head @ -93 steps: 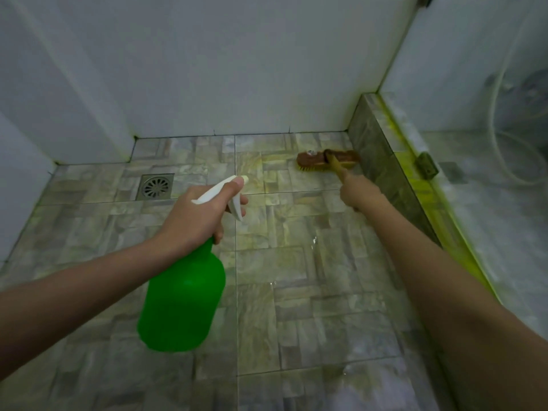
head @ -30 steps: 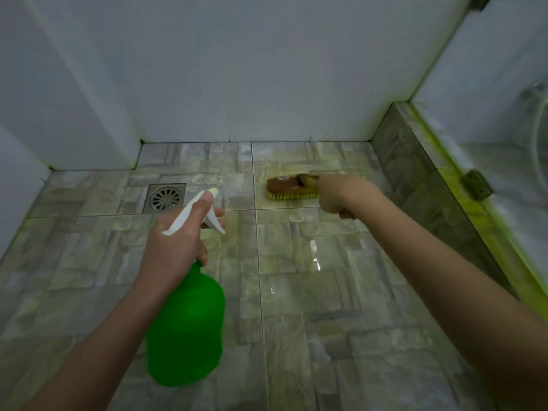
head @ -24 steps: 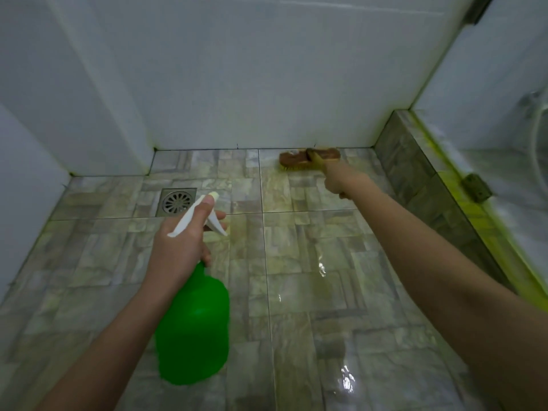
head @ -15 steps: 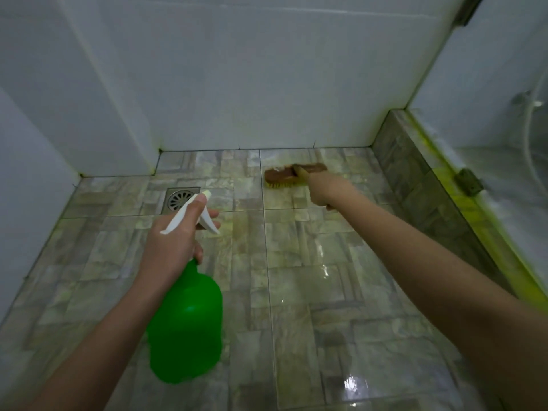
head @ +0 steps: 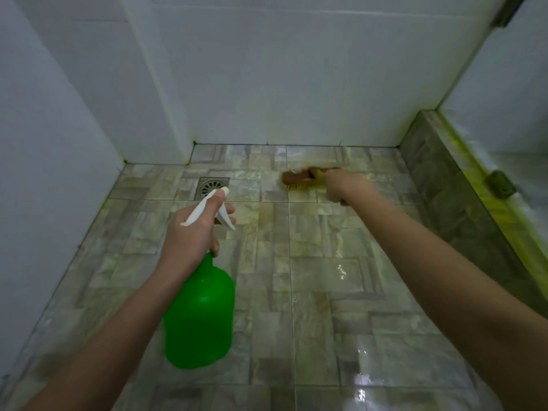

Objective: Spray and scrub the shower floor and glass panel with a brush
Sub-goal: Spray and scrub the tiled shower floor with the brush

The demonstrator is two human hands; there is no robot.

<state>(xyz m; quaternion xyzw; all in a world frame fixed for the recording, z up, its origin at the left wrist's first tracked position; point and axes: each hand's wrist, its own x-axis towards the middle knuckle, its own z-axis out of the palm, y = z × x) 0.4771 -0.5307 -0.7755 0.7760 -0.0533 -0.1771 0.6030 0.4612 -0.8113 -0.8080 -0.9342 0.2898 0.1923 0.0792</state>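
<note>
Near the far edge of the shower floor [head: 311, 292], right of centre: brush [head: 298, 180] lies bristles-down on the tile, outline blurred. Right hand [head: 344, 186] holds the handle with its grip curled round it; the fingers are hidden under the hand. Drain [head: 213, 186] sits left of the brush, toward the far-left corner, apart from it.

Left hand [head: 192, 238] holds the green spray bottle [head: 201, 315] in the air above the left half of the floor. Its grip is wrapped round the neck, one finger along the top of the white spray head, nozzle aimed at the far edge. Wet sheen shows on the near-right tiles, and a yellowish tint around the brush.

Step in hand, as I judge it: scrubbing the floor, far strip. Glass panel [head: 510, 93] above the raised curb [head: 450, 188] at the right edge looks not yet scrubbed, with yellow-green film along its foot.

Next move calls for:
- strokes carried leftward to the drain and corners, with firm downward pressure
- spray laid ahead of the bristles
- only then the brush lifted to the panel
</note>
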